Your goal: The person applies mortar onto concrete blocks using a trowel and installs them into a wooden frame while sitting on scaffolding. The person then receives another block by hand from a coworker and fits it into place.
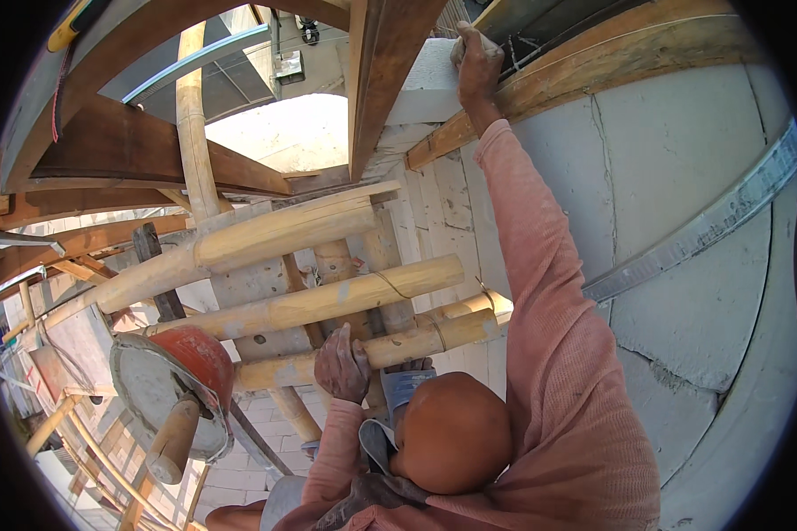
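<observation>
The right hand [478,62] is at the top of the frame, just right of centre, at the end of an arm stretched full length in a pink sleeve [540,292]. Its fingers are bent and pressed together over the right end of a white block [425,84], gripping it. The block lies against a long wooden plank [593,75] that runs up toward the upper right corner. A dark wooden beam [376,80] crosses just left of the block.

The left hand [341,363] is low in the frame, a little left of centre. Its fingers are curled close together over a bamboo pole [416,345], the lowest of several poles that slant across the middle. Another bamboo pole [328,301] lies just above it and a third [274,234] higher still. An upright pole [190,133] rises behind them toward the upper left.

Below the left hand, at the bottom centre, is a round orange cap [452,434] with a grey cloth [376,438] beside it.

A wall of white blocks [673,142] fills the right of the frame, with rough grey joints between the blocks. A long metal straightedge [708,226] lies slanted against this wall, well apart from both hands.

At the lower left a red pan [205,354] of grey mortar hangs by the poles. A thick wooden handle [173,438] rests across the mortar. A dark tool handle [155,265] sticks up just above the pan.
</observation>
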A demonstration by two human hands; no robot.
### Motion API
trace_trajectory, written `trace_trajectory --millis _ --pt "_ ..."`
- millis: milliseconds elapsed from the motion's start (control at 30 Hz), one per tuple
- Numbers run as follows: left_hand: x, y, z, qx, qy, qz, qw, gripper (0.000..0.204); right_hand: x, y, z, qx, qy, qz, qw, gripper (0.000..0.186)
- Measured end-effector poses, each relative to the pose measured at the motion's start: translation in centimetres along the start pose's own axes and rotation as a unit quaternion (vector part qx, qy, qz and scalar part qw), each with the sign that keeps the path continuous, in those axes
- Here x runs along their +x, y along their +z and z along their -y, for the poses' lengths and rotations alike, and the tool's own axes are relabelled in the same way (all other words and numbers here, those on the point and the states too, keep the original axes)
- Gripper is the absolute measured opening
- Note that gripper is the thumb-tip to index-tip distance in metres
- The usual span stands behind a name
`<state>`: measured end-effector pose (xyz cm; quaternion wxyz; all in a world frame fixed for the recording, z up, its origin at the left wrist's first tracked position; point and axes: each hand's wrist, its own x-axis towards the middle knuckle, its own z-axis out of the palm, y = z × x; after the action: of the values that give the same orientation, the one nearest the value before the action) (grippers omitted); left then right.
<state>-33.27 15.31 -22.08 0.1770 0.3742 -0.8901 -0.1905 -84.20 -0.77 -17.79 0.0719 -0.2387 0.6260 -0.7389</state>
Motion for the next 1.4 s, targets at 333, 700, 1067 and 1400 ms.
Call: trace_trajectory --millis 333,700,1067,1400 --pt "10.5 0.3 -5.8 0.044 -0.037 -0.045 0.997 0.051 -0.2 -0.5 0.4 -0.041 -0.01 -0.013 0.999 0.05" --pt "13.1 4.1 -5.6 0.087 -0.134 0.034 0.987 0.036 -1.2 -0.3 0.5 -0.143 0.052 0.004 0.988 0.034" --pt "13.8 3.8 -5.7 0.085 -0.055 0.04 0.994 0.029 -1.3 -0.4 -1.6 -0.408 -0.256 -0.033 0.876 0.036" --pt "12.8 3.7 -5.1 0.096 -0.065 0.067 0.991 0.025 -1.7 0.6 1.6 -0.175 -0.039 0.0 0.984 0.04"
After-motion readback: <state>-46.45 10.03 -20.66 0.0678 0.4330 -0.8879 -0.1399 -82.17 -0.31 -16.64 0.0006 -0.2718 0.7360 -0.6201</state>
